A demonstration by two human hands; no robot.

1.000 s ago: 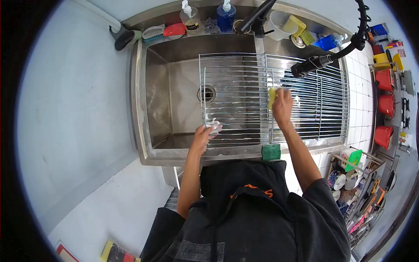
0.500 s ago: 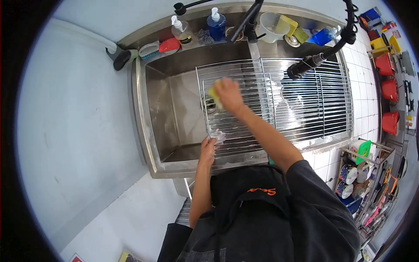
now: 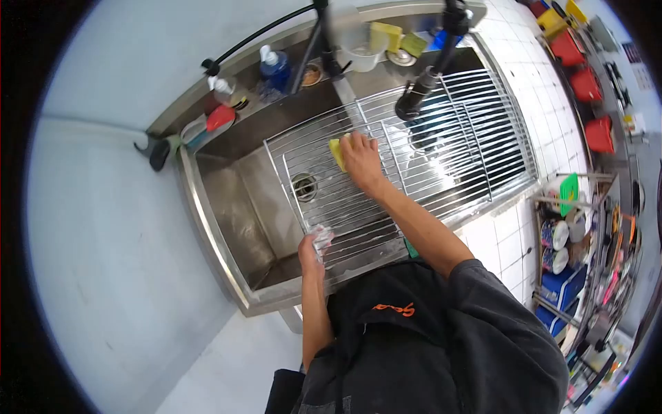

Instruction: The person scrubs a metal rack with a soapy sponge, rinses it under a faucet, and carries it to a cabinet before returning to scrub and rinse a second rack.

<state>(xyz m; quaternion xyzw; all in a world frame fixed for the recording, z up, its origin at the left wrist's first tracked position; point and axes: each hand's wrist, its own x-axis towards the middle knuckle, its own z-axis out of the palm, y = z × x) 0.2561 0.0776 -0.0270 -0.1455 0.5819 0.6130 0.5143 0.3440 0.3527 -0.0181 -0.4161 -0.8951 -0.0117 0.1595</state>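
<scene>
A wire rack (image 3: 441, 148) lies across the double sink, spanning both basins. On its bars, near the middle, my right hand (image 3: 361, 160) is closed on a yellow sponge (image 3: 337, 153). My left hand (image 3: 311, 254) grips the rack's near left corner, with a crumpled whitish cloth or plastic piece (image 3: 321, 237) between the fingers and the wire. Part of the sponge is hidden under my right fingers. Below the rack, a drain (image 3: 304, 186) shows in the left basin.
A black spray faucet (image 3: 411, 100) hangs over the rack. Along the back ledge stand a blue soap bottle (image 3: 275, 69), a clear tub (image 3: 363, 52), and sponges (image 3: 414, 44). A shelf with utensils (image 3: 586, 255) is at right.
The view has turned and shifted, so the sink appears tilted. My right hand and the sponge have moved right along the rack; my left hand stays at the corner.
</scene>
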